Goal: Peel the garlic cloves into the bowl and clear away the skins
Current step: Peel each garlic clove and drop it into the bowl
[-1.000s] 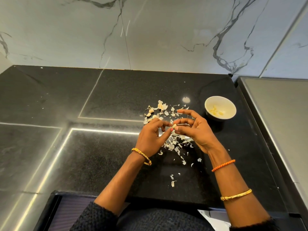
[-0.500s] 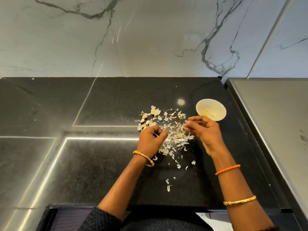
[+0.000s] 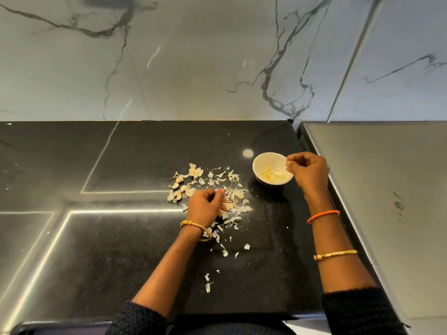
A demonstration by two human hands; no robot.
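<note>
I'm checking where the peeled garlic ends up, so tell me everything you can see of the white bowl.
The bowl is small, round, white and glossy, ceramic by its look, darker near its base. It stands upright on the black countertop, right of the scattered skins. A few pale yellow peeled cloves lie inside. The right hand, fingers curled, is at its right rim; whether it touches is unclear.

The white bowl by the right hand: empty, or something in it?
Not empty. The white bowl stands upright on the black counter, with a few pale peeled garlic cloves lying on its bottom.
</note>
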